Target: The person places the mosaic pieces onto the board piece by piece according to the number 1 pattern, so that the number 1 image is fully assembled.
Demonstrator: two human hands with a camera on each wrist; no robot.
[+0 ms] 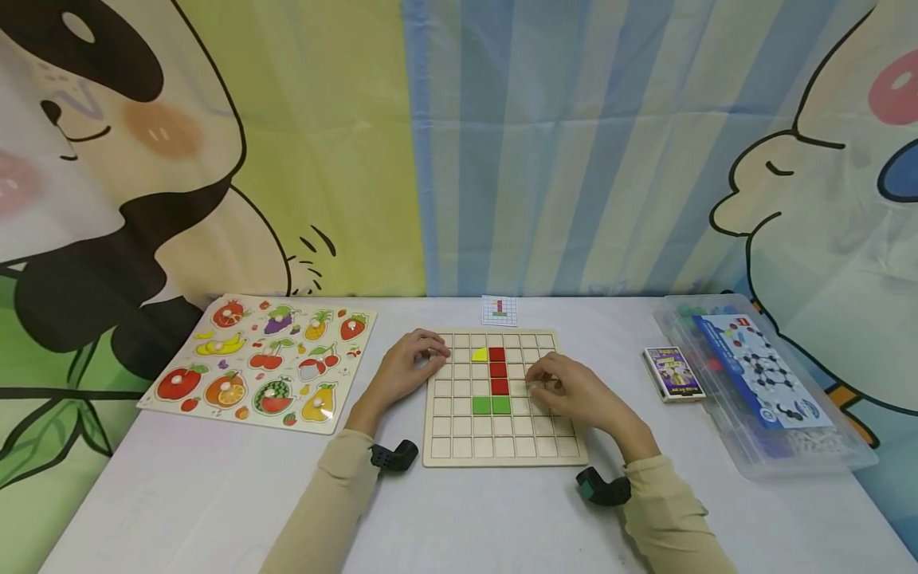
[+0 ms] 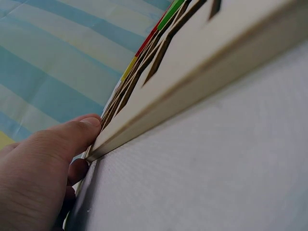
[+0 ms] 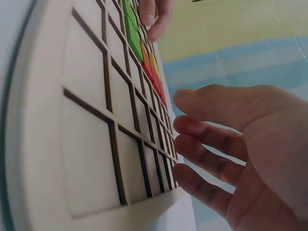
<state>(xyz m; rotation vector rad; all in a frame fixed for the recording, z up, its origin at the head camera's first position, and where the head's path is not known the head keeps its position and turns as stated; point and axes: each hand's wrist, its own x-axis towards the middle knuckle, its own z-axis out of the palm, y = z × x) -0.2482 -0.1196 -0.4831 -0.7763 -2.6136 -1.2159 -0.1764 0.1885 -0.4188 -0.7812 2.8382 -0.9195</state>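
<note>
A wooden grid board lies mid-table. Three red squares form a column in it. A yellow piece with a curved edge adjoins the top red one, and two green squares sit side by side below. At the board's upper left edge is my left hand; in the left wrist view its thumb presses the rim with a finger against the side. My right hand is over the right-hand cells, fingers loosely bent. Nothing shows between its thumb and fingers in the right wrist view.
A small card with a printed coloured grid lies behind the board. At left is a fruit puzzle board. To the right are a small card box and a clear plastic case. A printed curtain hangs behind.
</note>
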